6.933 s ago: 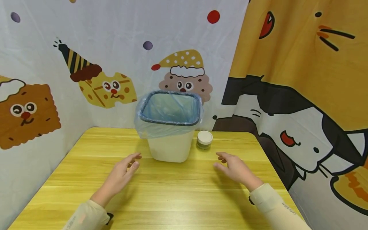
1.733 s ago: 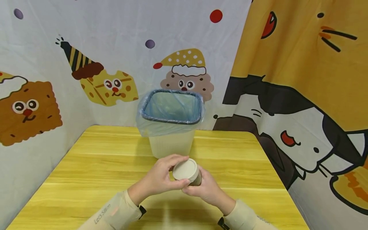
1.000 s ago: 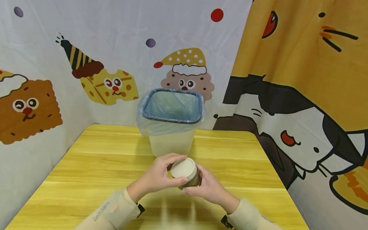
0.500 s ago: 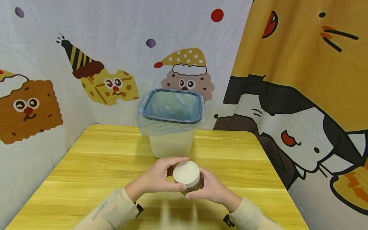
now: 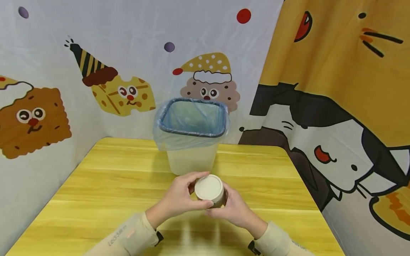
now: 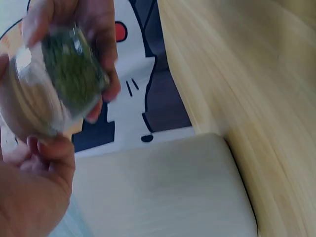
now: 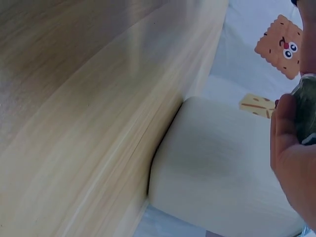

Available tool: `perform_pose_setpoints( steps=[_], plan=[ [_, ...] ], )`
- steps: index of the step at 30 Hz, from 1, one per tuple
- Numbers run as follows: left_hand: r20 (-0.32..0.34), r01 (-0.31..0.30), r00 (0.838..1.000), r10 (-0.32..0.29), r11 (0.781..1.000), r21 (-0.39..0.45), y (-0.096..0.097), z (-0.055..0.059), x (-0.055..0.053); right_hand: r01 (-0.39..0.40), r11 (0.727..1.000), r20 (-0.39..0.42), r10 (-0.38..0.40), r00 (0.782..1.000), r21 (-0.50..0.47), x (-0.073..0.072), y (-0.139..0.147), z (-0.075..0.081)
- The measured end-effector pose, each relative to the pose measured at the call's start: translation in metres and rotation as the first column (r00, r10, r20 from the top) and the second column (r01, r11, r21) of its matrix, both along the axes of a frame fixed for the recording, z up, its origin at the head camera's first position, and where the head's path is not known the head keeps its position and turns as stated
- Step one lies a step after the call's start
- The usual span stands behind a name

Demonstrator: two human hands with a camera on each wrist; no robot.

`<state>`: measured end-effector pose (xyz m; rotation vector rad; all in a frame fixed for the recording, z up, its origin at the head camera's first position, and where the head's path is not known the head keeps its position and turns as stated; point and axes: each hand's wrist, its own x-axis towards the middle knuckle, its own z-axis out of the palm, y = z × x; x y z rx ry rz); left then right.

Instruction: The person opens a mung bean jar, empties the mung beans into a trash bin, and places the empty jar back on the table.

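Both hands hold a small clear jar [image 6: 74, 74] above the table in front of the bin. Dark green contents fill its lower part. A cream-white round lid [image 5: 209, 187] sits on it, facing up toward the head camera. My left hand [image 5: 180, 195] grips the lid, thumb at the near side and fingers at the far side. From the right, my right hand [image 5: 235, 209] wraps the glass body, most of which is hidden in the head view. In the right wrist view only a dark green edge of the jar [image 7: 307, 111] shows beside the right fingers.
A cream bin [image 5: 192, 160] lined with a translucent blue bag [image 5: 179, 142] stands just beyond the hands. The yellow wood-grain table [image 5: 112, 185] reaches back to a cartoon-printed cloth [image 5: 134, 35] behind and at the sides.
Earlier the jar stood right of the bin and the hands were apart. Now both hold it before the bin. Over the last second, the left hand and jar have shifted slightly on each other.
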<state>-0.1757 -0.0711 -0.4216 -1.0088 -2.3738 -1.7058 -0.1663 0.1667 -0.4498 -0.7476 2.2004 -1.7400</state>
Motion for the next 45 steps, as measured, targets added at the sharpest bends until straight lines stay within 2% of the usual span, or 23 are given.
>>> perform_pose_setpoints(
  steps=[3,5,8,11,14,19,23,29,32,34,36,38,40,43,45],
  plan=[
    [-0.044,-0.053,0.998,0.051,0.998,-0.044,0.002,0.0,0.001,0.0,1.0,-0.003,0.0,1.0,-0.007,-0.001,0.002,0.0],
    [-0.05,-0.048,0.998,0.045,0.996,-0.069,0.001,0.001,0.0,-0.02,1.0,0.015,0.02,1.0,-0.011,-0.001,0.004,0.001],
    [-0.025,0.043,0.999,-0.045,0.997,-0.064,-0.004,0.002,-0.002,-0.062,0.998,0.041,0.063,0.997,-0.017,-0.002,0.008,0.002],
    [-0.01,0.145,0.989,-0.145,0.989,-0.038,-0.008,0.003,-0.003,-0.098,0.995,0.071,0.099,0.993,-0.02,-0.002,0.011,0.004],
    [-0.006,0.187,0.982,-0.187,0.982,-0.025,-0.01,0.001,-0.003,-0.121,0.992,0.083,0.123,0.989,-0.023,-0.001,0.012,0.004],
    [-0.014,0.151,0.988,-0.151,0.988,-0.023,-0.01,-0.001,-0.003,-0.131,0.991,0.063,0.133,0.989,-0.033,-0.002,0.011,0.001],
    [-0.032,0.091,0.995,-0.092,0.995,-0.046,-0.009,-0.002,-0.002,-0.113,0.992,0.018,0.114,0.993,-0.048,-0.002,0.006,-0.003],
    [0.087,0.027,0.996,-0.024,0.999,-0.035,-0.001,-0.004,0.0,-0.033,0.999,-0.039,0.032,0.999,-0.03,0.003,-0.002,-0.005],
    [0.112,-0.022,0.993,0.027,0.999,-0.05,0.003,-0.006,0.001,0.003,1.0,-0.038,-0.004,0.999,-0.02,0.004,-0.004,-0.006],
    [0.103,-0.043,0.993,0.051,0.996,-0.072,0.003,-0.007,0.001,0.01,1.0,-0.036,-0.011,0.999,-0.016,0.004,-0.004,-0.007],
    [0.068,-0.046,0.996,0.052,0.994,-0.098,0.002,-0.008,0.001,0.007,1.0,-0.03,-0.007,1.0,-0.014,0.004,-0.003,-0.006],
    [0.033,-0.014,0.999,0.017,0.994,-0.106,-0.002,-0.007,0.0,0.002,1.0,-0.021,-0.002,1.0,-0.013,0.003,-0.002,-0.006],
    [0.008,0.048,0.999,-0.048,0.994,-0.094,-0.006,-0.007,-0.001,-0.009,1.0,-0.011,0.009,1.0,-0.015,0.003,0.0,-0.005],
    [0.006,0.141,0.99,-0.141,0.989,-0.053,-0.011,-0.007,-0.003,-0.014,1.0,0.001,0.014,1.0,-0.008,0.004,0.003,-0.004],
    [0.006,0.174,0.985,-0.174,0.984,-0.036,-0.013,-0.008,-0.004,-0.022,1.0,0.005,0.022,1.0,-0.003,0.004,0.004,-0.005]
  ],
)
